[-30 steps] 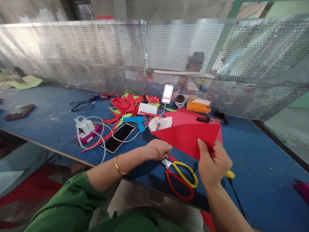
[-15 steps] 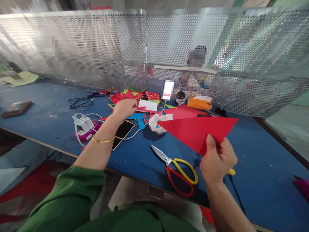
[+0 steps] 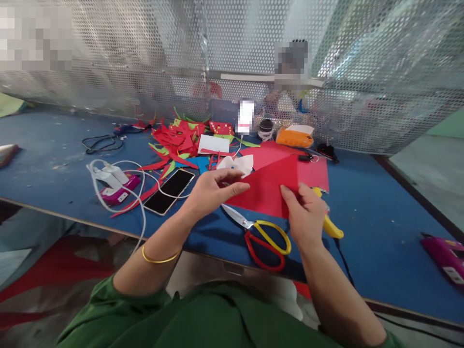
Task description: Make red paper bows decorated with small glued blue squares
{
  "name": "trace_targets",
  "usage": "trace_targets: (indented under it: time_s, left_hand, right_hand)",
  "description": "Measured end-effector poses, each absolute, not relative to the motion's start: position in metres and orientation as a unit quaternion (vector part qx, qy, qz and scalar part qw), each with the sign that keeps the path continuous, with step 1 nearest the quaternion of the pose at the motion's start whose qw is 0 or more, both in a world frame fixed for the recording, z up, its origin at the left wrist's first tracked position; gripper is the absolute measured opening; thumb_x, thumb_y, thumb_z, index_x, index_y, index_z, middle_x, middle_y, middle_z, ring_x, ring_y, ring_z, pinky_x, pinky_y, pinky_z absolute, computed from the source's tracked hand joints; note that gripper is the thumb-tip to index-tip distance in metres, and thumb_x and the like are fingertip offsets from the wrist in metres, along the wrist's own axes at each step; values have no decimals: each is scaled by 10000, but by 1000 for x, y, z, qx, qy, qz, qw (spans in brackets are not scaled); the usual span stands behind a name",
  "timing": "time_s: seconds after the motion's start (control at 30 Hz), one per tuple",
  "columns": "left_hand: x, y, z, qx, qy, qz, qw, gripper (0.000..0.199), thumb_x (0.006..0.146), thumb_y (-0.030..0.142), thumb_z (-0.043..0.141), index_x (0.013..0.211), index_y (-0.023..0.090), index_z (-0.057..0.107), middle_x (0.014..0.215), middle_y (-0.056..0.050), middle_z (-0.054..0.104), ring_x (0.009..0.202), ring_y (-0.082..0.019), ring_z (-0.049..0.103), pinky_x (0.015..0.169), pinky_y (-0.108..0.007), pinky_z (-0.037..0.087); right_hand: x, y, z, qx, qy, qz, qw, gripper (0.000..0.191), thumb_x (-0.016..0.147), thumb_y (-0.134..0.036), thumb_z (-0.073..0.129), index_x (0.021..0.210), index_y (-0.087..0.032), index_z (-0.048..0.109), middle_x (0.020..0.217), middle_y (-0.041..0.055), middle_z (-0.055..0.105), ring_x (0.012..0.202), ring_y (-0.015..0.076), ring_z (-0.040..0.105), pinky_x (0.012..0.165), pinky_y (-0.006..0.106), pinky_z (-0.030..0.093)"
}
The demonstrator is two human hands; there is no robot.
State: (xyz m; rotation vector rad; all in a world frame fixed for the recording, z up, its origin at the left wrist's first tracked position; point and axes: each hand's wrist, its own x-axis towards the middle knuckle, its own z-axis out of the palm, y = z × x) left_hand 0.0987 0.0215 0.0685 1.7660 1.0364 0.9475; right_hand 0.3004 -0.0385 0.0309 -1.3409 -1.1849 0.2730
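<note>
My right hand pinches a folded-looking sheet of red paper between thumb and fingers, holding it above the table. At the paper's left end is my left hand, its thumb and fingers apart; the thumb lies against or just over the paper, and I cannot tell whether they touch. Below the paper, scissors with one yellow and one red handle lie on the blue table. Behind the paper, a larger red sheet lies flat, with a small black object with a ring on it.
Red and green paper scraps are heaped at the back. A phone, a purple power strip with white cables and a yellow tool lie around. An orange packet sits near the perforated metal screen; a person is behind it.
My left hand has come back from the scrap heap to the red paper's left end. My right hand has moved slightly left and up with the paper, which has turned. The view has tilted down.
</note>
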Motion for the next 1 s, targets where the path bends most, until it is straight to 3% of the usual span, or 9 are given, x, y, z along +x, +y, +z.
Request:
trace_targets:
  time_s: [0.1,0.23,0.4,0.5,0.7,0.9,1.0]
  left_hand:
    - [98,18,52,695,436,328,468,347,736,475,760,915,178,784,840,-34,774,760,-212,693,661,-296,535]
    - [84,14,43,578,495,376,529,317,695,464,795,848,187,777,774,-22,768,658,-184,680,595,-274,519]
    - [60,5,37,473,522,414,577,326,614,429,861,813,184,777,767,-30,777,637,-173,685,582,-253,523]
    - [52,4,29,436,530,426,590,339,596,410,877,829,184,780,742,-26,775,634,-167,693,581,-238,524]
    - [41,3,22,414,528,445,593,365,583,398,890,855,179,783,715,-25,770,608,-163,694,567,-233,532]
    - [28,-2,23,404,524,468,586,358,600,398,883,875,191,784,761,-28,783,646,-182,711,600,-263,560]
    - [27,-5,22,425,521,466,574,340,631,407,867,888,201,783,787,-26,786,672,-191,716,622,-282,572]
  right_hand:
    - [298,-39,33,-583,-570,157,556,196,870,-372,636,817,-188,674,685,-20,638,629,140,564,591,265,464]
    - [299,-50,29,-597,-628,70,495,334,908,-386,584,1151,-161,617,1005,95,710,893,213,668,766,345,535]
    - [297,-86,14,-624,-765,39,154,392,833,-226,556,1204,-107,594,1015,139,689,890,294,675,696,396,544]
    - [292,-98,9,-636,-767,43,72,556,791,-175,543,1334,-62,510,1120,178,660,1008,313,647,788,409,541]
    - [283,-97,10,-649,-758,64,6,525,783,-129,497,1306,-87,524,1002,140,667,828,261,676,681,346,507]
    - [286,-109,2,-699,-691,14,182,468,837,-222,504,1298,-144,491,1049,131,694,780,235,696,629,329,506]
    - [283,-100,6,-731,-658,-37,175,398,870,-232,506,1252,-122,510,993,146,693,715,244,690,560,323,479]
